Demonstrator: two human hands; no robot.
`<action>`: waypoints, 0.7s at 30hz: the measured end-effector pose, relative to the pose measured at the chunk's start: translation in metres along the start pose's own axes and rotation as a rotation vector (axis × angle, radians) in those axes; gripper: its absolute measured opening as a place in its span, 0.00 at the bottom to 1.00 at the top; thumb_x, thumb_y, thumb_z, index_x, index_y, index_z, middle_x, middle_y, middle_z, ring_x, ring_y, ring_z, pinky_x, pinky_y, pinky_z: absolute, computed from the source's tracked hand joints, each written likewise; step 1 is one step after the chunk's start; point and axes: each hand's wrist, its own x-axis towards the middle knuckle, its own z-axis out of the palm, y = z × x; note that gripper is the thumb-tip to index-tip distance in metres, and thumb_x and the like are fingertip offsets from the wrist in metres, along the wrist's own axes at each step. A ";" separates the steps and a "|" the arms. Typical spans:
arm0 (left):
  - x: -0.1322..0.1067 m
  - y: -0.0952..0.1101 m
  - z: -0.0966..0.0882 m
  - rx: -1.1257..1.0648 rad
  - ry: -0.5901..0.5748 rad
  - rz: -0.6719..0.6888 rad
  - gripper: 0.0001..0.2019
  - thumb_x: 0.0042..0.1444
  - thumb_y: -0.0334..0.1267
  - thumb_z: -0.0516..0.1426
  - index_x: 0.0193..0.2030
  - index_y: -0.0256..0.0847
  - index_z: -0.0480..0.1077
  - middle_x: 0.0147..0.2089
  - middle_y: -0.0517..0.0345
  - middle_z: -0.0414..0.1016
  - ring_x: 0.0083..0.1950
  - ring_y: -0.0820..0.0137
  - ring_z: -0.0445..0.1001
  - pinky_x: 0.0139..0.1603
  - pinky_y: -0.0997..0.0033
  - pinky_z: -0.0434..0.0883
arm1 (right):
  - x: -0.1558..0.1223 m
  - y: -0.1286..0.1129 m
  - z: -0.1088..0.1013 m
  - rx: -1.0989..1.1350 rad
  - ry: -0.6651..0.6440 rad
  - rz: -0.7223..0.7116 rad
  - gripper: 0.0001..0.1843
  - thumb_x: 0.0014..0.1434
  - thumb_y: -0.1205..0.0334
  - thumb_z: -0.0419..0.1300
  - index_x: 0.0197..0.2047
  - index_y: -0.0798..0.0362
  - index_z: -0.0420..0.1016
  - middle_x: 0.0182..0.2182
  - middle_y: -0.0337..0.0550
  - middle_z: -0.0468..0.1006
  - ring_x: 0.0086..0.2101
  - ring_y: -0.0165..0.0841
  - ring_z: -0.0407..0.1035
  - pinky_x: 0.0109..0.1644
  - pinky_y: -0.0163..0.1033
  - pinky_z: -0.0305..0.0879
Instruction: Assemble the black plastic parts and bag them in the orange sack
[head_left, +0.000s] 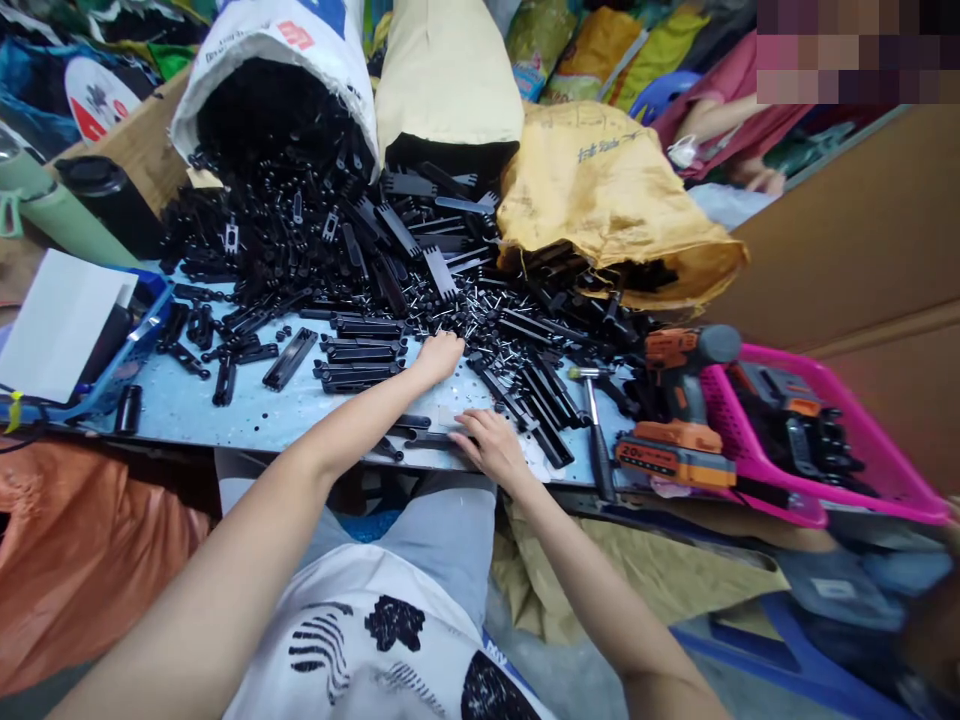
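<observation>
My left hand (442, 357) reaches to the near edge of a heap of small screws and black bits (480, 318). Its fingers are curled together, and whatever they pinch is too small to make out. Lower down, my right hand (491, 443) rests near the table's front edge with its fingers stretched out and somewhat apart. Its fingertips are beside a long black plastic piece (431, 440), and I cannot tell if they touch it. Left of my left hand, several assembled black plastic bars (364, 352) lie in a neat stack. More long black bars (544, 405) lie to the right.
Three sacks, white (281, 60), cream (450, 70) and yellow (600, 190), spill black parts across the blue tabletop (202, 415). A hammer (598, 435), an orange cordless drill (679, 410) and a pink basket (892, 470) are at right. A blue basket (154, 330) stands left. Another person's hand (761, 180) shows behind.
</observation>
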 end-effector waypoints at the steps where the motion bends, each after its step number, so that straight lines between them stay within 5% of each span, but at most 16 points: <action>1: 0.007 0.003 0.002 -0.011 0.005 -0.009 0.13 0.58 0.22 0.46 0.43 0.29 0.69 0.46 0.39 0.71 0.50 0.60 0.69 0.48 0.62 0.68 | 0.005 0.008 -0.004 -0.009 0.047 0.050 0.16 0.65 0.54 0.48 0.47 0.53 0.71 0.42 0.50 0.74 0.43 0.38 0.66 0.45 0.43 0.60; 3: 0.006 0.006 0.002 -0.027 0.025 -0.026 0.13 0.57 0.21 0.46 0.42 0.28 0.70 0.45 0.38 0.72 0.48 0.61 0.71 0.48 0.63 0.68 | 0.023 0.029 -0.012 -0.037 0.150 0.163 0.15 0.65 0.58 0.46 0.46 0.53 0.71 0.42 0.50 0.74 0.43 0.39 0.65 0.47 0.43 0.61; 6: -0.027 -0.002 -0.008 -0.064 0.095 -0.016 0.11 0.57 0.23 0.49 0.43 0.30 0.70 0.45 0.43 0.72 0.47 0.64 0.72 0.49 0.65 0.69 | 0.062 0.061 -0.018 -0.086 0.183 0.282 0.14 0.64 0.62 0.47 0.46 0.54 0.71 0.42 0.50 0.74 0.44 0.39 0.65 0.48 0.43 0.62; 9: -0.088 -0.027 -0.023 -0.306 0.366 -0.014 0.08 0.57 0.30 0.52 0.42 0.36 0.71 0.43 0.51 0.74 0.47 0.66 0.73 0.49 0.67 0.70 | 0.103 0.074 -0.011 -0.160 0.013 0.319 0.13 0.60 0.65 0.50 0.47 0.55 0.71 0.43 0.51 0.73 0.44 0.41 0.65 0.43 0.42 0.63; 12: -0.152 -0.056 -0.029 -0.657 0.602 -0.201 0.08 0.56 0.38 0.56 0.40 0.37 0.71 0.41 0.52 0.75 0.43 0.67 0.76 0.45 0.66 0.73 | 0.136 0.067 0.001 -0.272 -0.198 0.402 0.15 0.57 0.71 0.50 0.46 0.59 0.71 0.42 0.56 0.73 0.40 0.42 0.68 0.37 0.41 0.62; 16: -0.202 -0.076 -0.017 -1.005 0.586 -0.461 0.15 0.52 0.44 0.60 0.40 0.34 0.70 0.35 0.50 0.77 0.38 0.64 0.78 0.42 0.64 0.75 | 0.154 0.057 0.009 -0.317 -0.281 0.435 0.14 0.55 0.72 0.51 0.44 0.63 0.72 0.40 0.59 0.73 0.36 0.42 0.69 0.36 0.41 0.61; 21: -0.211 -0.073 -0.001 -0.864 0.617 -0.393 0.14 0.55 0.44 0.58 0.42 0.35 0.70 0.40 0.48 0.77 0.39 0.67 0.78 0.42 0.66 0.75 | 0.135 0.047 -0.006 -0.174 -0.052 0.319 0.13 0.56 0.69 0.52 0.42 0.60 0.75 0.40 0.55 0.73 0.39 0.39 0.68 0.41 0.41 0.64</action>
